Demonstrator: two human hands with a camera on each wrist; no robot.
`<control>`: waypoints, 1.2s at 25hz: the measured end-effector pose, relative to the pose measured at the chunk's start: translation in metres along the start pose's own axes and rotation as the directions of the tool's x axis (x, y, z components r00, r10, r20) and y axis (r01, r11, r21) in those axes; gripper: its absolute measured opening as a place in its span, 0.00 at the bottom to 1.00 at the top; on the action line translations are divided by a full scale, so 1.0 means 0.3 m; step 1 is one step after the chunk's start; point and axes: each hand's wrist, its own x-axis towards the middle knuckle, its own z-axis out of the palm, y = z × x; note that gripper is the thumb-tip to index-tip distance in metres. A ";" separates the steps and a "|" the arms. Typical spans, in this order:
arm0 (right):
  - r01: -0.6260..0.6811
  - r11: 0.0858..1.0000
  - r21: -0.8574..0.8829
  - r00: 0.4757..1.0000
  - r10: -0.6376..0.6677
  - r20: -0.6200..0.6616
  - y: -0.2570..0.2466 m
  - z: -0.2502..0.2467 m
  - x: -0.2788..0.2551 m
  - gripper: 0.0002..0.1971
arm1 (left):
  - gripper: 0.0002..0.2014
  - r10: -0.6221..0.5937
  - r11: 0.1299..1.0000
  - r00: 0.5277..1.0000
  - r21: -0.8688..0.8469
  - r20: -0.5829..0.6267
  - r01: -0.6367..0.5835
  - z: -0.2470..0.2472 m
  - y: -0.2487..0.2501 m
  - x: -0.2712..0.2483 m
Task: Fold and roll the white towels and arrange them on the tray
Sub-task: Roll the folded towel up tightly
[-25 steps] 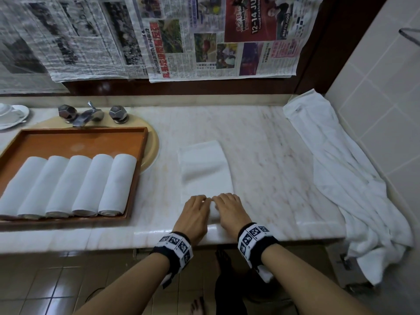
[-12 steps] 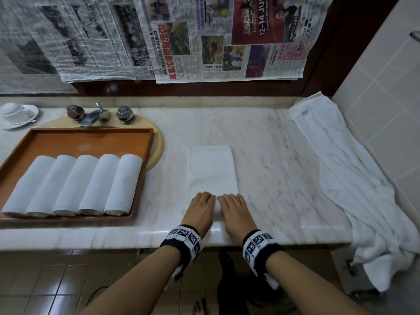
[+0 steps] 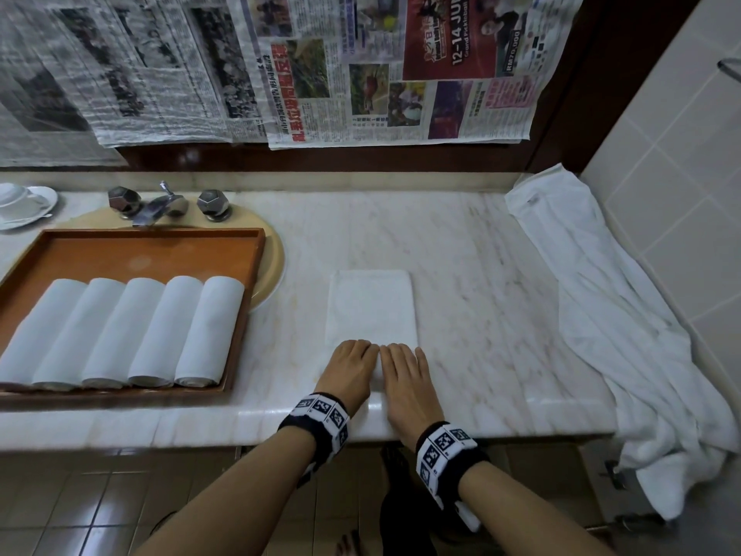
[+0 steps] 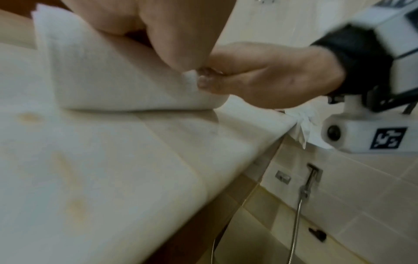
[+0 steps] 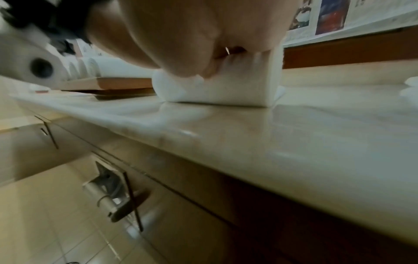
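A soft folded white cloth towel (image 3: 371,305) lies flat on the smooth pale marble worktop (image 3: 461,274), right of the orange wooden tray (image 3: 132,250). The left hand (image 3: 348,373) and right hand (image 3: 405,377) curl over its rolled near end, gripping it. The roll has moved a little farther along than before.

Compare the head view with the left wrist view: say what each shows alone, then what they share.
Head only: the tray with five rolled towels, the faucet, newspapers and a loose white cloth.
Left wrist only: the started roll's thick near edge and a hose by the tiled wall.
Both: the folded towel on the marble counter, under both hands.
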 end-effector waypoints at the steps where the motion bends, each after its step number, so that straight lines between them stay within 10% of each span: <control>1: -0.004 1.000 0.025 1.000 0.004 -0.005 0.007 -0.014 0.022 0.29 | 0.20 -0.025 1.000 1.000 -0.006 0.018 0.026 -0.002 -0.006 0.022; 8: -0.082 0.996 0.045 0.988 0.076 0.137 0.033 -0.107 0.170 0.19 | 0.23 0.020 1.000 0.985 -0.020 -0.169 -0.023 0.063 -0.010 -0.066; 14: -0.041 0.999 0.013 0.999 0.041 -0.023 -0.029 -0.029 0.029 0.38 | 0.22 0.043 0.998 0.988 -0.044 -0.146 -0.050 0.024 -0.044 0.022; 21: -0.053 0.995 -0.087 0.995 0.060 0.083 -0.022 -0.009 0.055 0.50 | 0.18 -0.076 0.997 0.997 -0.029 0.004 0.076 -0.047 -0.038 0.124; 30: -0.051 0.995 -0.088 0.984 0.065 0.169 0.012 -0.113 0.233 0.32 | 0.42 -0.107 0.983 0.989 0.135 -0.105 0.121 0.055 -0.015 0.019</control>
